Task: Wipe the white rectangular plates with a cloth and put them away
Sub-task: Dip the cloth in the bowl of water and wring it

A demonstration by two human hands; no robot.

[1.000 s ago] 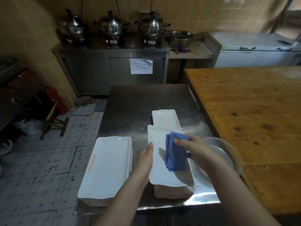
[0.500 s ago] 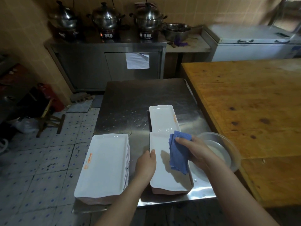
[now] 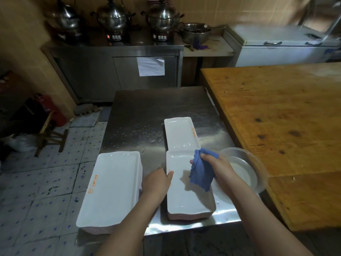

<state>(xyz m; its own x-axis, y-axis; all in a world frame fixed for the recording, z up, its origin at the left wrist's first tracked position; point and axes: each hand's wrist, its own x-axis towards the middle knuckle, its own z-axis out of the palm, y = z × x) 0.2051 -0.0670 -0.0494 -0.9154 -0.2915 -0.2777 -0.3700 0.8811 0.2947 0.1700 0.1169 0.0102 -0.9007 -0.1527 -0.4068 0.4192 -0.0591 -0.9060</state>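
I record right hand [image 3: 218, 168] clutching cloth [image 3: 201, 174], left hand [image 3: 156, 182] pinching plate [image 3: 184, 196] rim, lower centre. Risk: wiping pressure could slide stack [image 3: 188, 216] off table [image 3: 147, 108] edge.

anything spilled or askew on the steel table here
Water droplets are scattered on the steel table left of the far plate. On the cabinet behind, the paper sheet has a curled top corner.

White plates [image 3: 186, 196] with orange print are seen on a grey steel worktop [image 3: 147, 108]; a blue cloth [image 3: 202, 170] is held; the floor [image 3: 36, 182] is blue-dotted.
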